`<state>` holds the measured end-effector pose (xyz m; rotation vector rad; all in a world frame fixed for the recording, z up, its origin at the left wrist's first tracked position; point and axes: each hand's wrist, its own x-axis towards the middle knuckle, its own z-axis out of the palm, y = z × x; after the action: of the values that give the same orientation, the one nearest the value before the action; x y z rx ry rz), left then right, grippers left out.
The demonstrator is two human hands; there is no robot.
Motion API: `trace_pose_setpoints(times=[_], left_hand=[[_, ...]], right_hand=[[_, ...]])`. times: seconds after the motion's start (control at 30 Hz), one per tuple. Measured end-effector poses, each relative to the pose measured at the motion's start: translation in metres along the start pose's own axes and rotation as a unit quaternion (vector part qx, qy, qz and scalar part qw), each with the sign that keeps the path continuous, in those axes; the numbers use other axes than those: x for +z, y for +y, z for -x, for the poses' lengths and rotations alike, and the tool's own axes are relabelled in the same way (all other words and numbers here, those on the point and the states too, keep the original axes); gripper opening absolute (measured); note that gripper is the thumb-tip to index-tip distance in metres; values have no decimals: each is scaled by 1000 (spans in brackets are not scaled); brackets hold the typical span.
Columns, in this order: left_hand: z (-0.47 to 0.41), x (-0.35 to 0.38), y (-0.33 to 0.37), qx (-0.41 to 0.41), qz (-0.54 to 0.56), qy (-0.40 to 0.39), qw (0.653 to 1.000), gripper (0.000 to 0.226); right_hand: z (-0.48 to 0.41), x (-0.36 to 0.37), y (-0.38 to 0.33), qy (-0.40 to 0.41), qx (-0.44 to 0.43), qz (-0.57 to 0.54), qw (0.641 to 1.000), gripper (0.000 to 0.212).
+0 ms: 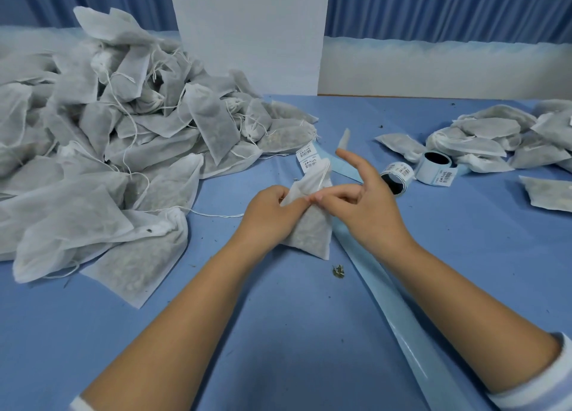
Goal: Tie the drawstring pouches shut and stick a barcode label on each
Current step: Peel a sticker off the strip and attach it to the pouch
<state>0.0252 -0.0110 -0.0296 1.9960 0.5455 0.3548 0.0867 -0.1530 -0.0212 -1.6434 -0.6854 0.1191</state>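
a pouch (309, 225) stands near the middle of the blue table (278, 333), its filled bottom on the cloth and its neck tilted toward 12 o'clock. the left hand (272, 212) grips the neck from 9 o'clock, fingers curled round the white fabric. the right hand (365, 203) meets it from 3 o'clock: thumb and middle fingers pinch at the neck, and the index finger sticks up straight toward 11 o'clock. a thin string (322, 175) runs up the gathered top; whether the right hand pinches the string or only the fabric is hard to tell.

just past the pouch at 12 o'clock, two labels (306, 157) sit on a pale blue strip (387, 280) that runs down to 5 o'clock under the right forearm. each has a barcode and a line of dark print too small to read. two rolls (399, 178) of the same labels lie at 2 o'clock of the hands, side by side, barcodes facing out.

a big pile (108, 138) of pouches with loose strings fills the 9 to 10 o'clock side. a smaller heap (495, 135) lies at 2 o'clock by the far edge. a crumb of dried leaf (338, 271) lies at 6 o'clock of the held pouch. a white board (247, 33) stands at 12 o'clock before a blue curtain (448, 5).
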Motion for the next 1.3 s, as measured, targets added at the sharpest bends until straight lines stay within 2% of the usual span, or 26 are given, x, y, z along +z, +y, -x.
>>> trace_pose_setpoints(times=[0.07,0.27,0.4,0.6,0.73,0.93,1.03,1.17,1.3], left_hand=[[0,2,0,-3,16,-3,1000,30],[3,0,4,-56,158,-20,986,23],[7,2,5,-28,149,-34,988,24],[6,1,2,2,127,5,992,27],[5,0,2,24,83,26,996,32],[3,1,1,25,49,15,998,34],[4,-1,3,22,62,-5,998,39],[7,-3,4,39,65,-47,996,36],[11,-2,6,63,72,-83,992,25]], right_hand=[[0,1,1,5,-6,19,1000,70],[2,1,5,10,-57,93,994,76],[4,5,6,-11,-94,141,985,80],[6,3,3,-47,-88,144,985,94],[7,2,0,-46,-113,164,979,87],[4,2,2,37,-113,115,986,72],[-2,-3,3,85,-130,85,984,82],[-6,-8,6,55,-86,-13,995,89],[-9,-8,8,51,-52,-45,996,90]])
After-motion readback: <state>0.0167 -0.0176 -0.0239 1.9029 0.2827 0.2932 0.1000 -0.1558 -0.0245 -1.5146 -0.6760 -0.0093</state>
